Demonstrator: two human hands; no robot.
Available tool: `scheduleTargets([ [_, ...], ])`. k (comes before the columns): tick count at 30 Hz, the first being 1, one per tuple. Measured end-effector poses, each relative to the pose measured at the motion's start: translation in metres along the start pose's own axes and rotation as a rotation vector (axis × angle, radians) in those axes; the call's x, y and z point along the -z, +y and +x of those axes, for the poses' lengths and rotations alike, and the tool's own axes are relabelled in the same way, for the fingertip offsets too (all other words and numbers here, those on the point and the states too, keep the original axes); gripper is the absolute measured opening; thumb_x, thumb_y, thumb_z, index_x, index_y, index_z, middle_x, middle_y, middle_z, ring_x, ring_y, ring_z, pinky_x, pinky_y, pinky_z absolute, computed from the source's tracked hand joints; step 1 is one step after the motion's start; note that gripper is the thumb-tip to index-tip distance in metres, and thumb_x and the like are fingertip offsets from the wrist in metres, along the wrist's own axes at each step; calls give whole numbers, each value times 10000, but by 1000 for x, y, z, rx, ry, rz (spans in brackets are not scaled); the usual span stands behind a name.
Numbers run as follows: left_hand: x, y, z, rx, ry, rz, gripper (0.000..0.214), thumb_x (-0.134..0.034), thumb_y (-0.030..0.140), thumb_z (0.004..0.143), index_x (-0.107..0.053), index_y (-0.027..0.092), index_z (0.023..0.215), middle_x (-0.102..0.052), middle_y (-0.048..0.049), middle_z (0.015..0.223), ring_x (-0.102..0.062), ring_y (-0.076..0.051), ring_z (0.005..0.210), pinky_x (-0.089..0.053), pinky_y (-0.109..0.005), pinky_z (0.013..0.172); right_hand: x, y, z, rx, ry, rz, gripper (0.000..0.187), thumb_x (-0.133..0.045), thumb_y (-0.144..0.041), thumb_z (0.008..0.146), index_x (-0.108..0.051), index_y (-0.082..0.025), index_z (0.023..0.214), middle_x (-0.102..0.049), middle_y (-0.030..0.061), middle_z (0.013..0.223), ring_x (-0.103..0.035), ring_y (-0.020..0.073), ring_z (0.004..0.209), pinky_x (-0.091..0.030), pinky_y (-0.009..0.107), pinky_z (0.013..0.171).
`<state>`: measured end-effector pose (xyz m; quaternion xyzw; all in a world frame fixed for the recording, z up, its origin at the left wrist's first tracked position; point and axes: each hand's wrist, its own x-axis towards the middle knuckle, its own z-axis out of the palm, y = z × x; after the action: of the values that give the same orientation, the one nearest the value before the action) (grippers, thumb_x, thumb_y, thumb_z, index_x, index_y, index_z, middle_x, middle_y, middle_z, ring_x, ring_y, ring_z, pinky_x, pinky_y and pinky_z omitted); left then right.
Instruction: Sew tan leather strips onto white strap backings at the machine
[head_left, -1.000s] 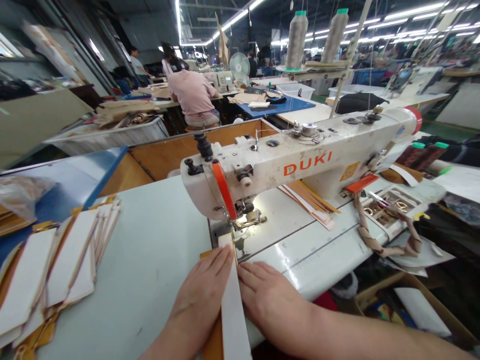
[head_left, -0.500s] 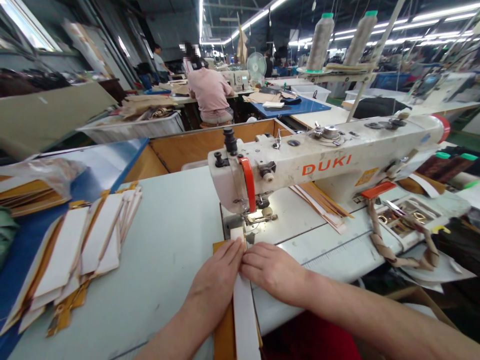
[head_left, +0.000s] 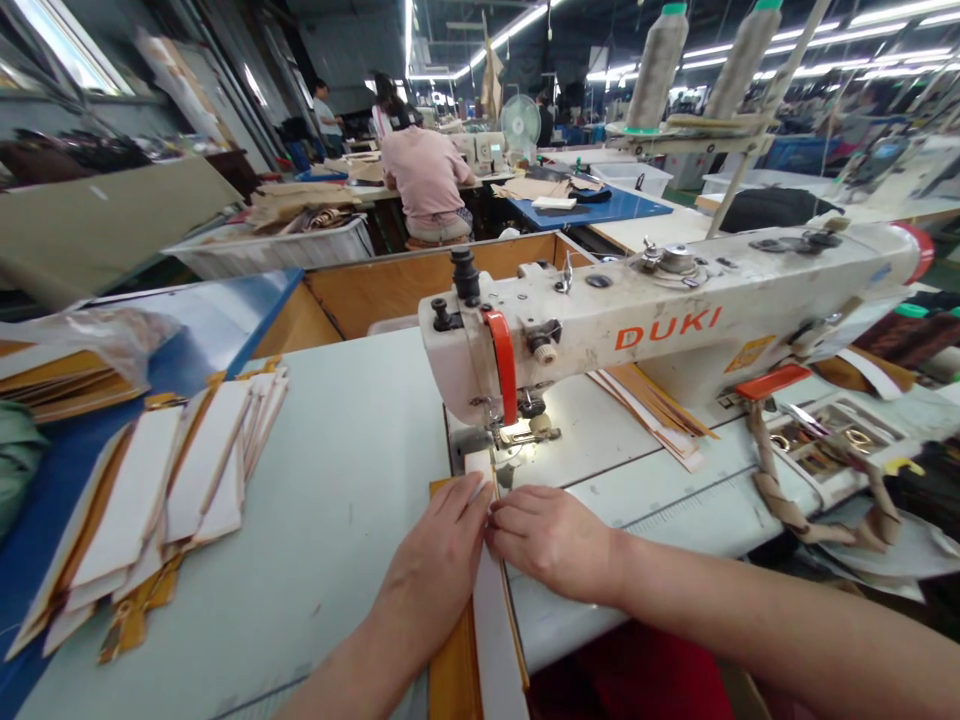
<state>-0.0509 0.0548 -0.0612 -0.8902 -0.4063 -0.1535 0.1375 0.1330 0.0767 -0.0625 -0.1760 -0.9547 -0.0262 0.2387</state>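
A long strip (head_left: 495, 640), white on top with a tan-yellow edge, lies on the pale table and runs up under the presser foot (head_left: 525, 432) of a white DUKI sewing machine (head_left: 667, 310). My left hand (head_left: 439, 565) lies flat on the strip's left side, fingers stretched toward the needle. My right hand (head_left: 551, 540) presses on the strip from the right, fingers curled together at its edge, just in front of the lit needle area.
A fanned pile of similar white and tan pieces (head_left: 157, 510) lies at the left on the table. More strips (head_left: 652, 405) lie behind the machine arm. A tray of metal rings (head_left: 832, 440) sits at the right. A person in pink (head_left: 427, 180) sits at another station behind.
Both hands have slid forward along the strip toward the presser foot, and the right hand's fingers have curled in at the strip's edge. The view has shifted slightly.
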Motion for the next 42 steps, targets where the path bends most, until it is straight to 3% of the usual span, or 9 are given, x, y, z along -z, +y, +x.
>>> scheduleTargets([
  [11, -14, -4, 29, -4, 73, 2, 363, -304, 40, 895, -607, 25, 1094, -681, -166, 1079, -621, -254, 1033, -527, -384, 888, 0, 28, -4, -23, -13, -27, 207, -467, -154, 943, -619, -132, 805, -662, 67, 852, -604, 193, 822, -502, 309, 766],
  [31, -18, -9, 36, 2, 142, -32, 302, -327, 83, 918, -578, 70, 1086, -671, -143, 1012, -608, -251, 974, -543, -392, 853, 0, 37, -2, -54, 1, 32, 236, -459, -143, 953, -630, -115, 793, -663, 59, 839, -605, 189, 858, -499, 311, 825],
  [42, -21, -12, 34, 10, 90, -77, 320, -329, 100, 923, -568, 81, 1135, -661, -145, 1059, -595, -253, 1033, -524, -409, 895, -1, 38, -2, -62, -71, 26, 204, -476, -169, 955, -618, -129, 815, -659, 53, 850, -601, 187, 862, -500, 320, 819],
])
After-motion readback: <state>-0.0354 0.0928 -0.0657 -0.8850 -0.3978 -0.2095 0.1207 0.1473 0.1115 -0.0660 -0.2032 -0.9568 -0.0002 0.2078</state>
